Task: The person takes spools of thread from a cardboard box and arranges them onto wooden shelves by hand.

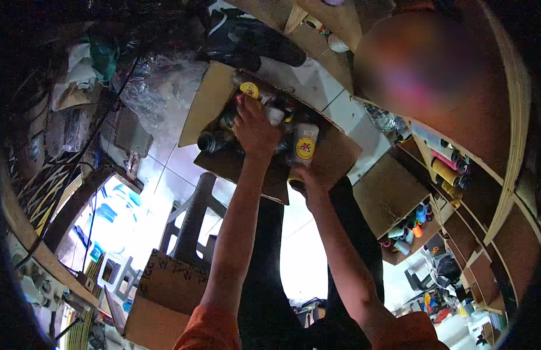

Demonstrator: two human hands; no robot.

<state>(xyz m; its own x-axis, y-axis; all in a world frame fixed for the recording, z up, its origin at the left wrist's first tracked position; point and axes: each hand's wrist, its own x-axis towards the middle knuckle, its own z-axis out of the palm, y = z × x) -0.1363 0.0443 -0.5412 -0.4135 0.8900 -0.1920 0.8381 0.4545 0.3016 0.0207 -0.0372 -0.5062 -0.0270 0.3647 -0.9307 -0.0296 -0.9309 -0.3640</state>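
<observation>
An open cardboard box [334, 156] holds several bottles and other jumbled items. My left hand [257, 131] is inside it, palm down, fingers stretched over the contents, close to a bottle with a round yellow label [249, 90]. A small red item shows at its fingertips. My right hand [308, 179] is at the box's near side, its fingers closed around the lower end of a clear bottle [306, 140] with a yellow and red round label. A dark round bottle end [207, 141] sticks out at the box's left. Items under my left hand are partly hidden.
A grey plastic stool [194, 216] and a cardboard carton [159, 309] stand to the left. Wooden shelving with thread spools [445, 170] rises on the right, above more spools in a box [402, 247]. Clear plastic wrapping [159, 87] lies beyond on the left.
</observation>
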